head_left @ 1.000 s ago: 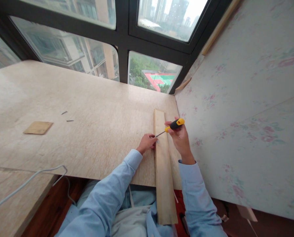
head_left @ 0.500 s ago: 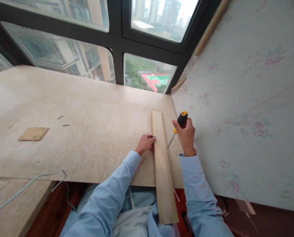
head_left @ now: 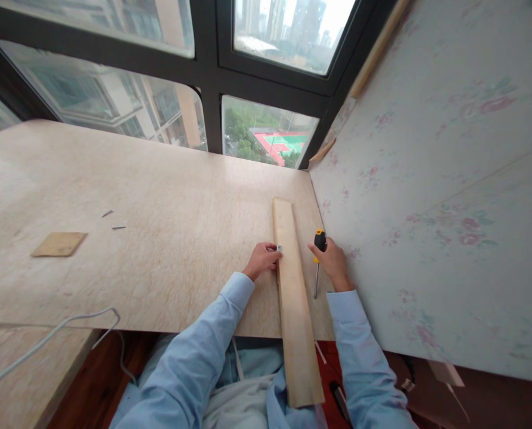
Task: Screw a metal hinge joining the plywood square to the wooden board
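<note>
A long pale wooden plank point(head_left: 292, 286) lies on the beige table point(head_left: 167, 238) and juts out over its near edge above my lap. My left hand point(head_left: 261, 260) pinches a small metal fitting point(head_left: 279, 248) against the plank's left edge. Just right of the plank, my right hand point(head_left: 332, 262) rests low on the table, its fingers closed round the yellow and black screwdriver point(head_left: 318, 256). The screwdriver's shaft points towards me, flat along the tabletop.
A small thin wooden square point(head_left: 59, 243) and two little dark screws point(head_left: 112, 220) lie far left on the table. A white cable point(head_left: 51, 339) hangs off the near left edge. A floral-papered wall point(head_left: 435, 196) stands close on the right; windows are behind.
My right hand has drawn the screwdriver away from the fitting and lowered it to the table right of the plank. My left hand has stayed on the fitting.
</note>
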### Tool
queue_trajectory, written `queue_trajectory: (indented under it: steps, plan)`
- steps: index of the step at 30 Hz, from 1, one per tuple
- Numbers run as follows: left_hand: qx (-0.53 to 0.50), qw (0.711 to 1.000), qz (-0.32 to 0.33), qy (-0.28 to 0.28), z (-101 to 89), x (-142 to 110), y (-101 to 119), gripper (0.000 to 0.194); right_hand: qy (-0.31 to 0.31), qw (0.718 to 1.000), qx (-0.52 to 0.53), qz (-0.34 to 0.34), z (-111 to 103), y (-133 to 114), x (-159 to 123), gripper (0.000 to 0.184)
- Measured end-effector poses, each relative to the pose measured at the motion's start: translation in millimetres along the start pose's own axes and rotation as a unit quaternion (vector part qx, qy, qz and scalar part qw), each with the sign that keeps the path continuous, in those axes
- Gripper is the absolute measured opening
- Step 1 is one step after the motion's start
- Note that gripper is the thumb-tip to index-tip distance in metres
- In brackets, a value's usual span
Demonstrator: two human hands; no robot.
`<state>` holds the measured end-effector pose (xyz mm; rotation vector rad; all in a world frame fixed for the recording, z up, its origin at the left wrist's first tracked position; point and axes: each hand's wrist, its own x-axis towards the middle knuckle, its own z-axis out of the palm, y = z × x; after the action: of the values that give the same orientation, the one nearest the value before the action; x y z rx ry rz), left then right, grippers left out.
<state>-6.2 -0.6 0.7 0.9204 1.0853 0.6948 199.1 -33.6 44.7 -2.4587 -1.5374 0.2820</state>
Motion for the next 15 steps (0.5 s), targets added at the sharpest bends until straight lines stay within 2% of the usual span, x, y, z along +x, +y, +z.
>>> queue_trajectory:
  steps: [7, 15]
  plan:
    - [-0.021, 1.000, 0.014, 0.001, 2.0, -5, 1, 0.020, 0.001, 1.000, -0.013, 0.015, 4, 10, 6, 0.047]
    - [-0.015, 1.000, 0.006, 0.010, 1.8, -5, 1, 0.026, -0.012, 1.000, -0.022, -0.001, 20, 15, 8, 0.043]
